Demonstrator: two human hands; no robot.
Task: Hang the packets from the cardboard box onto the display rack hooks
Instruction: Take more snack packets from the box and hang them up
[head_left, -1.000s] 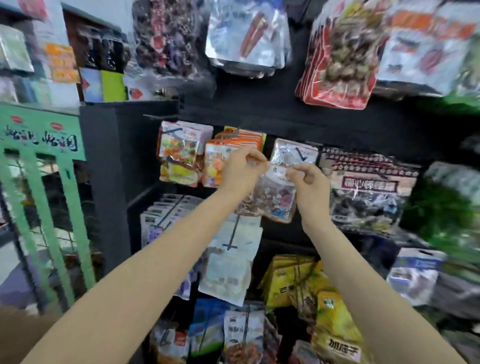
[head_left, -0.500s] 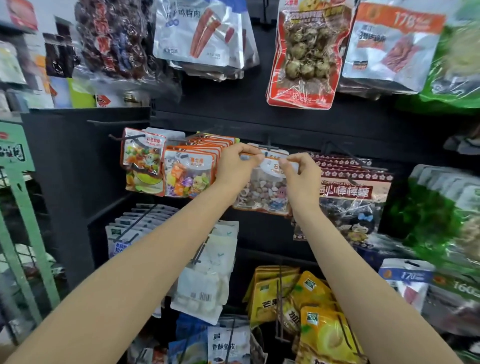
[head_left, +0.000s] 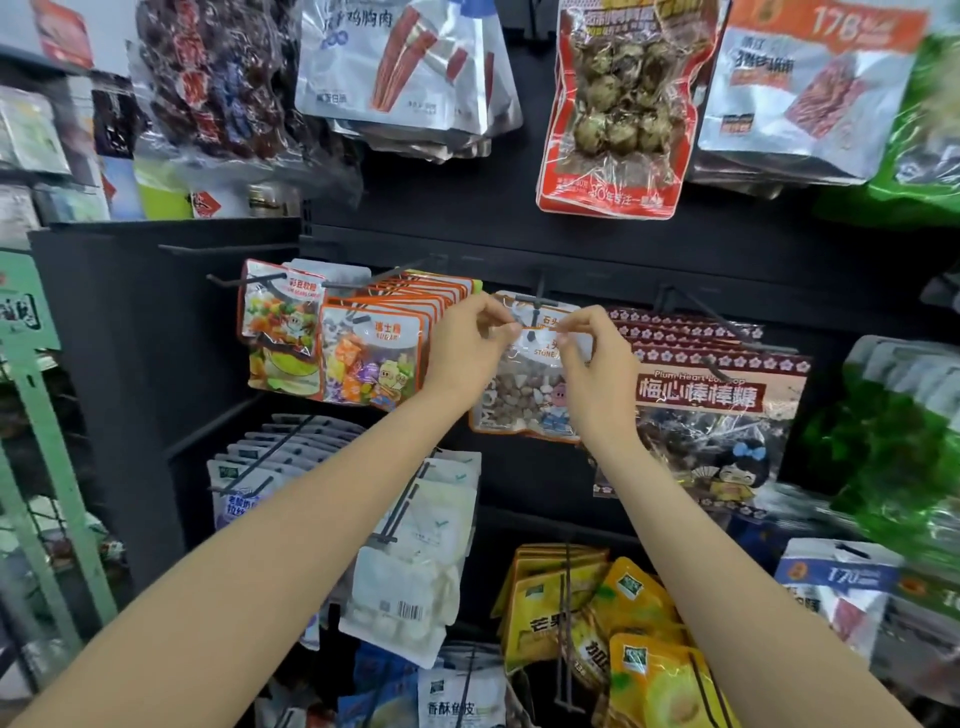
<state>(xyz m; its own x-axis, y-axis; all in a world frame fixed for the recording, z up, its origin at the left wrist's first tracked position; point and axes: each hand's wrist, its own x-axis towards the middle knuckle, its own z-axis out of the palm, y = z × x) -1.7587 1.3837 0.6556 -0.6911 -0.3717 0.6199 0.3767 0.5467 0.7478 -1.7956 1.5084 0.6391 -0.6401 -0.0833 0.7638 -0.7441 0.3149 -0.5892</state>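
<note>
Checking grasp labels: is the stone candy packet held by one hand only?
No, left hand and right hand both pinch the stone candy packet.

- Clear candy packet (head_left: 524, 400) pinched at top by both hands: "STONE" legible, rest hidden by fingers.
- Brown lollipop packet (head_left: 722, 410), just right: "Plum Heart" in small Eng. script, big "梅心棒棒糖" below.
- Orange-edged packet (head_left: 371, 358), left: "瑞士糖", "SUGAR".
- Far-left fruit-candy packet (head_left: 283, 332): "彩豆软糖".
- Top-right silver pack (head_left: 810, 88): no. "178" on orange band.
- Top silver pack (head_left: 400, 62): "鸡胸肉".
- Lower-right blue-band pack (head_left: 841, 587): "170".
- Bottom packet (head_left: 460, 699): "香酥鱼皮".
</note>
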